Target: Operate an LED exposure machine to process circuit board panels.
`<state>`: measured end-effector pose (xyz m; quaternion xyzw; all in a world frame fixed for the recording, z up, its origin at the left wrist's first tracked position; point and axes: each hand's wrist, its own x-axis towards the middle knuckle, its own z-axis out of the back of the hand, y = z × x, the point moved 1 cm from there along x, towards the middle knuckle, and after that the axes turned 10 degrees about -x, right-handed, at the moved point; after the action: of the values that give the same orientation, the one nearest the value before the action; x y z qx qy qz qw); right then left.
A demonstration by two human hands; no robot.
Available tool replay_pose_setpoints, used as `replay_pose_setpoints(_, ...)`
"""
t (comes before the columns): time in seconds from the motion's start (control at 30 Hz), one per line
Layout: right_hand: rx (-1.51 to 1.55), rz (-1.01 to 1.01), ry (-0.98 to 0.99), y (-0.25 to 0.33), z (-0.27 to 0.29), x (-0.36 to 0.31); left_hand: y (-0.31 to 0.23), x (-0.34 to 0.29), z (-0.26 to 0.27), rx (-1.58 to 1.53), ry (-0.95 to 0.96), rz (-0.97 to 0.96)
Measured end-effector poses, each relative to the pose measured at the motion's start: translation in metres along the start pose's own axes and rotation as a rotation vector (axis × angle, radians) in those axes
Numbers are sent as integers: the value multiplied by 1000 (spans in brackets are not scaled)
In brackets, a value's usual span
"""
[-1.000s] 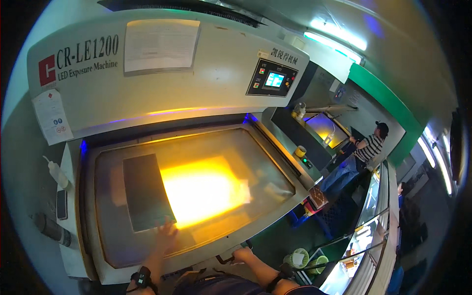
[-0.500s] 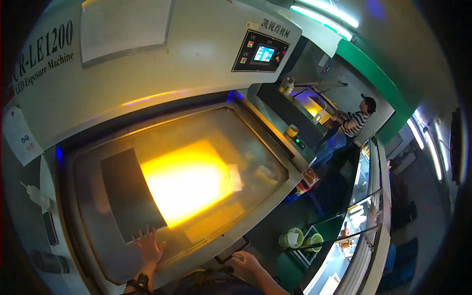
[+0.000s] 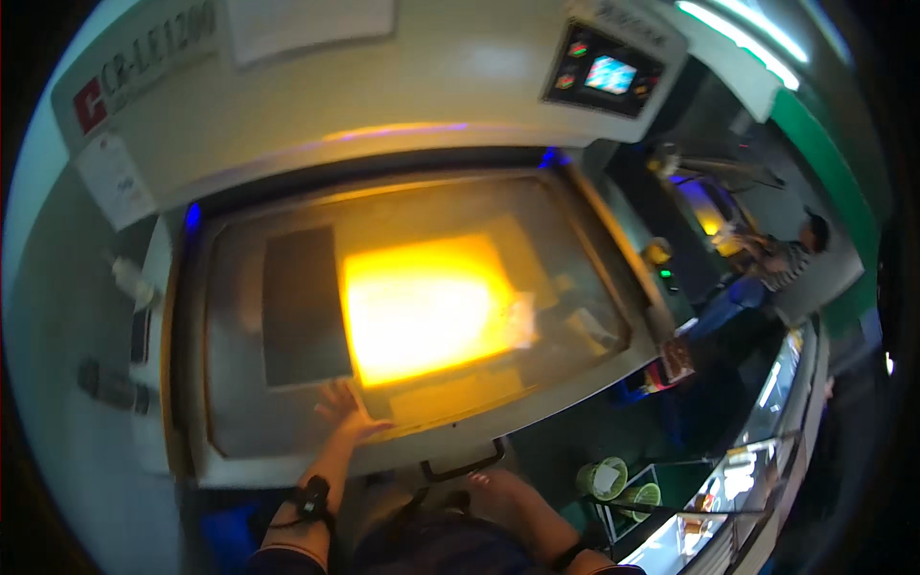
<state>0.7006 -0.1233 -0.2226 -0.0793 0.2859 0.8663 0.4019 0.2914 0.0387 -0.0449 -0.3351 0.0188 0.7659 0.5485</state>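
A large exposure machine has a flat bed (image 3: 278, 422) under a clear sheet, framed by a pale metal rim. My left hand (image 3: 347, 412) lies open on the bed's near part, fingers spread, just below a dark rectangular sheet (image 3: 302, 307). To the right of that sheet glows a bright yellow-lit panel (image 3: 422, 311). Low in front of the machine, my right hand (image 3: 498, 484) is close to the black drawer-style handle (image 3: 465, 471) on its front edge. Motion blur smears its fingers, and whether it touches the handle I cannot tell.
The machine's raised hood (image 3: 402, 96) carries a small control screen (image 3: 610, 75). A white squeeze bottle (image 3: 129, 278) stands at the left. Green baskets (image 3: 604, 477) and a lit glass-topped counter (image 3: 690, 537) are to the right. A person (image 3: 776, 259) sits at another station beyond.
The view has swung left, so the machine appears farther right. My left hand remains spread on the bed by the dark sheet; my right hand stays near the handle.
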Motion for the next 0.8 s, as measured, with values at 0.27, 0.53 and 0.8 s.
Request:
replay_pose_setpoints(0.27, 152, -402, 148, 13, 141, 91, 42, -8, 18, 48, -22, 222)
replay_pose_setpoints(0.53, -247, -475, -200, -87, 123, 125, 41, -13, 9, 47, 2, 211)
replay_pose_setpoints(0.8, -42, -406, -284, -71, 101, 96, 43, -10, 3, 55, -34, 154)
